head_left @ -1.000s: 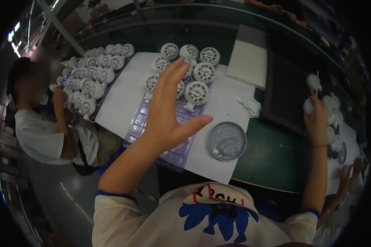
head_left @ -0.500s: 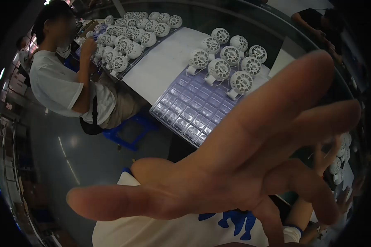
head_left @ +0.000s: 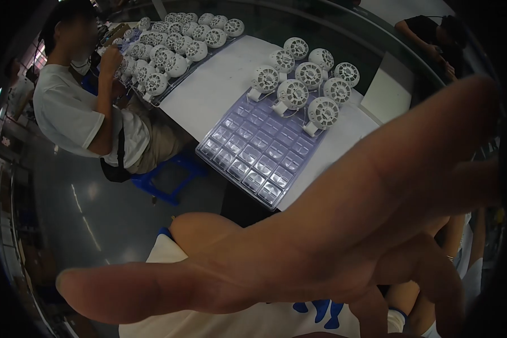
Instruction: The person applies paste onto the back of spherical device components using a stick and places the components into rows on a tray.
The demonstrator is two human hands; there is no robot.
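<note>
My left hand (head_left: 321, 242) is raised very close to the camera and fills the lower right of the view. Its fingers are spread, with the thumb out to the left, and nothing is in it. Behind it on the table, a clear plastic tray (head_left: 250, 147) with square pockets carries several white round parts with spoked faces (head_left: 293, 94) at its far end. My right hand cannot be seen; the left hand covers that side, where part of my right arm shows low down.
On the left a co-worker (head_left: 73, 112) sits on a blue stool (head_left: 172, 179), one hand near many more white parts (head_left: 176, 66). White paper (head_left: 208, 84) covers the table between the trays. A pale board (head_left: 387, 87) lies at the back right, near another person (head_left: 428, 42).
My left hand has risen from over the table to right before the camera. The view has swung left, and the grey paste dish and my right hand have dropped out of sight.
</note>
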